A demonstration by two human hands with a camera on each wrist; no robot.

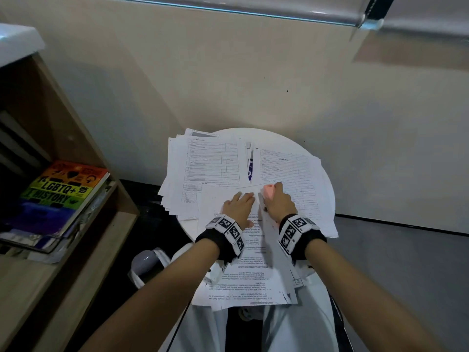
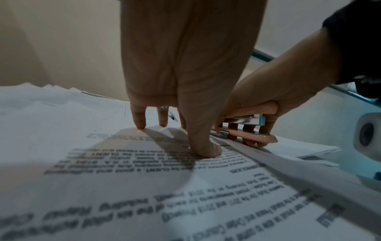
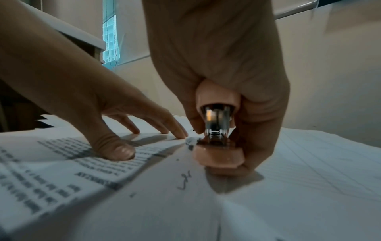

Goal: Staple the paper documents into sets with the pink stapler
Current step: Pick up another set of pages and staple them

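A printed document (image 1: 243, 270) lies across the round white table (image 1: 286, 139) and over my lap, its text facing away from me. My left hand (image 1: 239, 205) presses flat on its far end, fingers spread and straight (image 2: 140, 120), thumb (image 3: 117, 151) down on the text. Right beside it, my right hand (image 1: 278, 200) grips the pink stapler (image 1: 268, 191), fingers wrapped round top and base (image 3: 218, 156). The stapler's mouth (image 2: 222, 132) sits over the document's far right corner, its arms slightly apart.
Two piles of form sheets cover the table's far half, left pile (image 1: 203, 171) and right pile (image 1: 291, 179), with a blue slip (image 1: 250, 171) between them. A wooden shelf (image 1: 83, 224) with a rainbow book (image 1: 61, 191) stands to the left. A wall is close behind.
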